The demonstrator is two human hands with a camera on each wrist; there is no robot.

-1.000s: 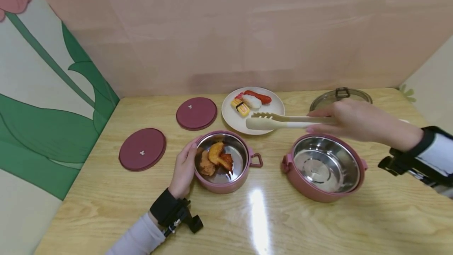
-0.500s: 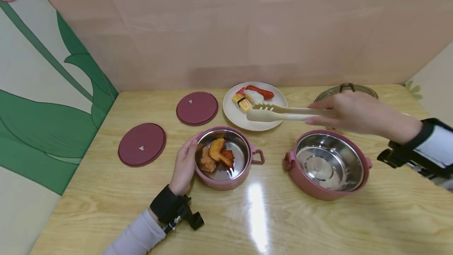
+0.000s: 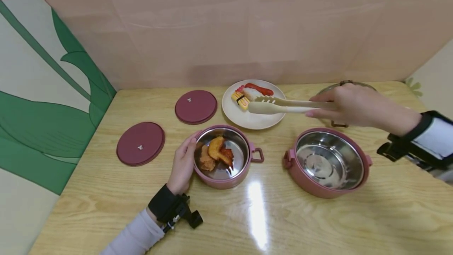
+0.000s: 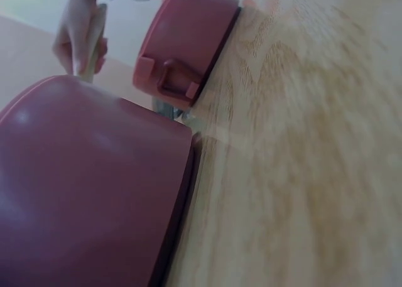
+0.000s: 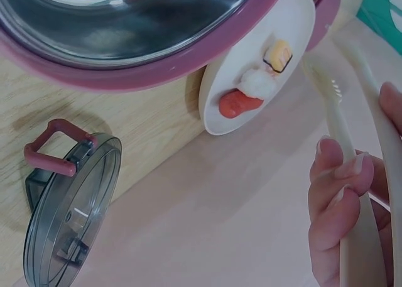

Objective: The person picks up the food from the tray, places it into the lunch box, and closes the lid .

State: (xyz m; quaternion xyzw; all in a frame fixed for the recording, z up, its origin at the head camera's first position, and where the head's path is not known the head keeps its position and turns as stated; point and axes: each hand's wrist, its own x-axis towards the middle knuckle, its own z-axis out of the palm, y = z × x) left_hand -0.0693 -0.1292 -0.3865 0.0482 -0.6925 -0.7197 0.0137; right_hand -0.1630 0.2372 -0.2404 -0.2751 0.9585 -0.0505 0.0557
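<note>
Head view: L hand (image 3: 181, 164) cupped on L side of small pot (image 3: 223, 184) (ref.), its grip closed on wall & rim; fried chicken pcs. (image 3: 215, 150) inside ref. R hand (image 3: 361, 105): grip clamped on tongs (image 3: 283, 109), raised beyond & R of ref. Plate (image 3: 255, 121): beyond ref., slightly R. Large pot (image 3: 308, 184): R of ref. L wrist view: ref. wall nearest; large pot beyond it. R wrist view: tongs' jaws parted.

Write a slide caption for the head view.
Left hand holds a small pink pot with three food pieces inside; right hand grips tongs near a plate of food.
</note>
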